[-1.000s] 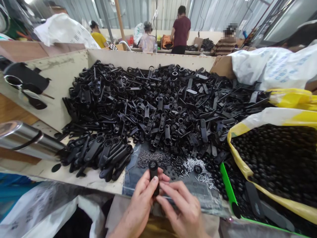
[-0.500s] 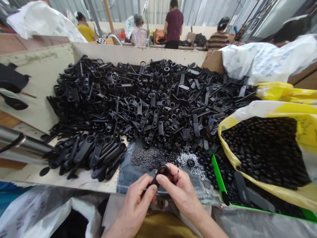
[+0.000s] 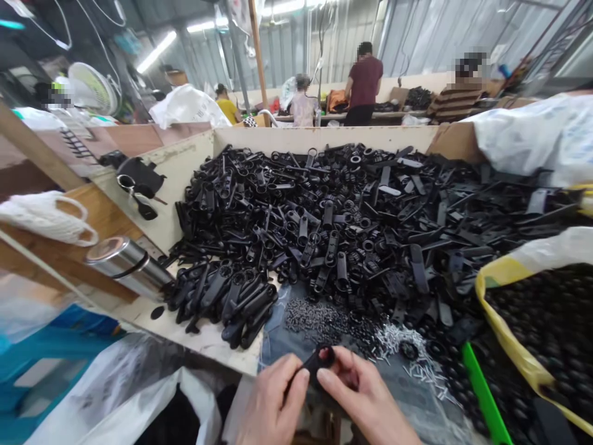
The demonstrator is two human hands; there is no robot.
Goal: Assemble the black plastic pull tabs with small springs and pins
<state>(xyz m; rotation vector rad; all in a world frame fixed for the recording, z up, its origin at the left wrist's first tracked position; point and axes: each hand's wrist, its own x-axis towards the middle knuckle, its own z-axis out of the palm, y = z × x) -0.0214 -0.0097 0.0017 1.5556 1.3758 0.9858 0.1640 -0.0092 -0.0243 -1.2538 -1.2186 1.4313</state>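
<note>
Handle (image 3: pixel 311 365), black and ring-ended, sits slantwise between both hands at the front edge of the desk (image 3: pixel 231 353); a second ago it stood nearly upright in the left one. The left hand (image 3: pixel 277 395) now grips its shank, while the right hand (image 3: pixel 359 388) pinches the ring end, skin showing through the opening. Work thus seems centred on the ring, though whether any small piece is being seated there I cannot tell. Silver pins (image 3: pixel 399 341) lie loose just beyond the right hand.
</note>
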